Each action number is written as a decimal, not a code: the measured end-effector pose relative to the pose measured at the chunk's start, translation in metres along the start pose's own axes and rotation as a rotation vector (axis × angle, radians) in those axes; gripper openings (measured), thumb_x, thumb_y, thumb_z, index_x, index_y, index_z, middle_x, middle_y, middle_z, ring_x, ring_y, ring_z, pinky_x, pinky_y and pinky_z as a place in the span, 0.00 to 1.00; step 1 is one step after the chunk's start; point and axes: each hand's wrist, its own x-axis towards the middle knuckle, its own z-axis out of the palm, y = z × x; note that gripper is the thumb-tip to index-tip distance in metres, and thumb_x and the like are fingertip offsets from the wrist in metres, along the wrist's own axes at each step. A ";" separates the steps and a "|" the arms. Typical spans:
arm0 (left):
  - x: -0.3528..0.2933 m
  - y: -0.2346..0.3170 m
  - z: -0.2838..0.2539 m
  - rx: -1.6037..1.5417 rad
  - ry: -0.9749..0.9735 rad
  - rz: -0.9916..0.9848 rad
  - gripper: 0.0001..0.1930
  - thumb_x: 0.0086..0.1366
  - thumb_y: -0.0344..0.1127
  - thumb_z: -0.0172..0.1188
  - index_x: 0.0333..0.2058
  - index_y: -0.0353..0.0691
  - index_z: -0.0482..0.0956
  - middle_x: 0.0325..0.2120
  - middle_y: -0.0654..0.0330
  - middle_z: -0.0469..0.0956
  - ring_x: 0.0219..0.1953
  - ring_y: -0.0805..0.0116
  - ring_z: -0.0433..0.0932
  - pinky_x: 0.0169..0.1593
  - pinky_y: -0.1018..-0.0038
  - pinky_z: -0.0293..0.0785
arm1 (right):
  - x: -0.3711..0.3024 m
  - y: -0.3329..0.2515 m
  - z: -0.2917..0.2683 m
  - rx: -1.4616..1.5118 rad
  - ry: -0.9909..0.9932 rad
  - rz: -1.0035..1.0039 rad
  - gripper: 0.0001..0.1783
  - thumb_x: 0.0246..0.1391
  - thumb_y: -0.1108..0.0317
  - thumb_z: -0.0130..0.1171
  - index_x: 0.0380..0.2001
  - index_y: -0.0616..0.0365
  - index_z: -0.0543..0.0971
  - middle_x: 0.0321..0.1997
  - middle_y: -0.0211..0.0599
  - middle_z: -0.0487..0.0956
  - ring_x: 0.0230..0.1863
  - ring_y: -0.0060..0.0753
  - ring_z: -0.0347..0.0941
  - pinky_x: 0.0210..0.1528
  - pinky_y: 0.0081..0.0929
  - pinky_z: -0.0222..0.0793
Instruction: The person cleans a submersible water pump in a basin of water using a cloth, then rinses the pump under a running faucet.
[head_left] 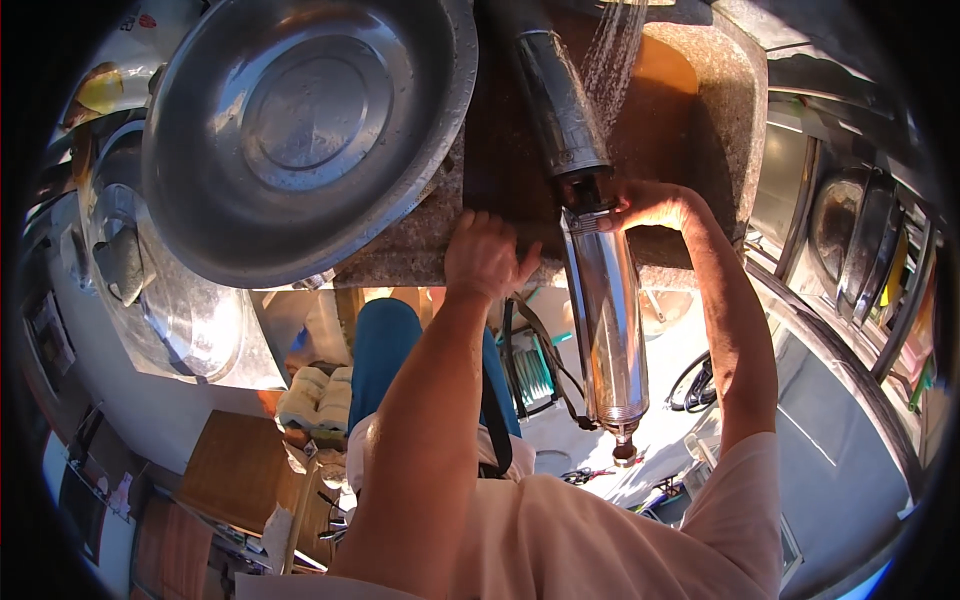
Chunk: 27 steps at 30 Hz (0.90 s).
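A long, shiny metal submersible pump point(608, 330) slants across the front rim of a stone sink point(400, 250). Its upper part lies over the basin, and its lower end hangs out over the rim. My right hand point(648, 208) is closed on the pump beside the dark gap at its middle, thumb on the metal and the other fingers mostly hidden. My left hand point(485, 255) leans on the sink's front rim left of the pump, fingers curled over the edge and thumb out to the side. Water point(612, 60) streams down into the sink beside the pump's upper end.
A large metal basin point(315, 110) stands tilted at the sink's left. Left of it is a clear plastic sheet point(190, 320) with a stone-like lump on it. Below are a green hose reel point(535, 370), a black cable coil point(693, 385) and a wooden cabinet point(235, 455). Pans point(850, 235) line a right-hand rack.
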 end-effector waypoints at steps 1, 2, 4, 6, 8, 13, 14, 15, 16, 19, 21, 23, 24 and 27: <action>0.000 0.000 0.000 -0.007 0.006 0.001 0.23 0.58 0.55 0.56 0.16 0.42 0.78 0.20 0.57 0.75 0.31 0.61 0.74 0.49 0.67 0.66 | 0.002 0.001 -0.006 -0.002 0.002 0.001 0.40 0.47 0.45 0.70 0.59 0.53 0.71 0.52 0.35 0.78 0.53 0.29 0.68 0.57 0.27 0.63; 0.000 0.001 0.001 -0.016 0.010 0.004 0.23 0.58 0.55 0.56 0.16 0.42 0.78 0.20 0.57 0.75 0.31 0.61 0.74 0.49 0.67 0.66 | 0.003 0.002 -0.010 -0.072 -0.038 0.053 0.40 0.47 0.44 0.70 0.59 0.53 0.71 0.51 0.34 0.78 0.53 0.29 0.69 0.57 0.28 0.63; 0.003 0.004 0.004 -0.028 0.021 0.014 0.22 0.58 0.55 0.56 0.16 0.42 0.78 0.20 0.57 0.75 0.31 0.61 0.74 0.49 0.67 0.66 | -0.006 -0.008 -0.012 -0.142 -0.070 0.114 0.39 0.48 0.44 0.70 0.59 0.52 0.71 0.51 0.34 0.78 0.52 0.29 0.69 0.56 0.28 0.63; -0.003 -0.003 0.000 -0.001 0.014 0.002 0.22 0.58 0.55 0.57 0.17 0.42 0.78 0.21 0.57 0.75 0.31 0.61 0.74 0.49 0.67 0.65 | -0.008 -0.043 0.002 -0.222 -0.028 0.132 0.40 0.48 0.42 0.69 0.59 0.51 0.71 0.51 0.34 0.78 0.52 0.30 0.70 0.56 0.28 0.64; 0.000 0.000 -0.002 -0.011 0.026 0.009 0.22 0.58 0.54 0.57 0.18 0.41 0.79 0.21 0.57 0.75 0.31 0.61 0.74 0.50 0.67 0.65 | -0.008 -0.027 0.007 -0.163 0.028 0.103 0.41 0.48 0.41 0.68 0.59 0.51 0.71 0.51 0.35 0.78 0.52 0.31 0.70 0.57 0.29 0.64; 0.001 -0.001 -0.002 -0.024 0.030 0.037 0.21 0.57 0.54 0.58 0.18 0.41 0.79 0.21 0.56 0.75 0.32 0.60 0.74 0.48 0.66 0.66 | 0.003 -0.013 0.009 -0.226 0.144 0.066 0.51 0.37 0.31 0.70 0.59 0.53 0.70 0.54 0.43 0.77 0.57 0.42 0.70 0.59 0.35 0.63; 0.000 -0.001 -0.002 -0.029 0.029 0.032 0.21 0.56 0.53 0.59 0.18 0.41 0.79 0.22 0.56 0.75 0.32 0.60 0.74 0.47 0.65 0.66 | 0.000 -0.019 0.008 -0.260 0.176 0.107 0.54 0.32 0.29 0.71 0.58 0.54 0.72 0.54 0.45 0.77 0.57 0.45 0.71 0.58 0.36 0.65; -0.001 -0.001 -0.003 -0.026 0.029 0.045 0.21 0.56 0.53 0.59 0.18 0.41 0.79 0.22 0.56 0.75 0.32 0.60 0.74 0.47 0.65 0.66 | 0.001 -0.022 0.010 -0.253 0.187 0.106 0.54 0.32 0.29 0.71 0.58 0.54 0.72 0.54 0.45 0.77 0.57 0.45 0.71 0.58 0.36 0.65; 0.001 0.001 -0.002 -0.008 0.007 0.044 0.22 0.58 0.55 0.57 0.19 0.41 0.80 0.22 0.56 0.76 0.32 0.61 0.74 0.47 0.66 0.65 | -0.002 -0.021 0.009 -0.266 0.222 0.047 0.53 0.32 0.29 0.71 0.57 0.54 0.73 0.53 0.46 0.78 0.56 0.47 0.71 0.57 0.37 0.66; 0.004 0.002 -0.001 -0.003 0.017 0.066 0.23 0.59 0.56 0.56 0.20 0.40 0.80 0.22 0.56 0.76 0.31 0.61 0.73 0.47 0.66 0.65 | -0.002 -0.015 0.007 -0.228 0.272 -0.055 0.53 0.29 0.26 0.69 0.53 0.54 0.75 0.50 0.48 0.79 0.53 0.50 0.73 0.55 0.39 0.68; 0.000 -0.002 -0.001 -0.010 0.042 0.085 0.23 0.58 0.55 0.56 0.19 0.40 0.79 0.22 0.56 0.76 0.31 0.60 0.73 0.45 0.65 0.65 | 0.004 -0.021 0.006 -0.394 0.194 -0.031 0.54 0.29 0.23 0.66 0.52 0.54 0.76 0.50 0.49 0.79 0.53 0.51 0.73 0.56 0.40 0.68; 0.005 -0.001 0.003 -0.044 0.136 0.091 0.22 0.57 0.54 0.57 0.18 0.41 0.77 0.21 0.55 0.75 0.30 0.58 0.73 0.44 0.64 0.66 | 0.006 -0.017 0.004 -0.316 0.100 0.038 0.49 0.42 0.38 0.71 0.62 0.55 0.67 0.59 0.47 0.74 0.61 0.46 0.67 0.63 0.36 0.61; 0.005 0.000 0.004 -0.048 0.135 0.113 0.22 0.57 0.54 0.57 0.18 0.41 0.77 0.21 0.55 0.75 0.30 0.58 0.73 0.44 0.64 0.66 | 0.004 -0.014 0.005 -0.325 0.108 0.079 0.49 0.43 0.37 0.69 0.62 0.54 0.67 0.60 0.47 0.74 0.62 0.46 0.66 0.63 0.36 0.61; 0.007 0.002 0.001 -0.035 0.111 0.118 0.22 0.57 0.54 0.57 0.18 0.40 0.75 0.21 0.54 0.74 0.31 0.57 0.73 0.43 0.64 0.67 | 0.001 -0.013 0.007 -0.355 0.117 0.161 0.50 0.43 0.33 0.66 0.62 0.55 0.68 0.60 0.46 0.74 0.62 0.46 0.66 0.63 0.37 0.61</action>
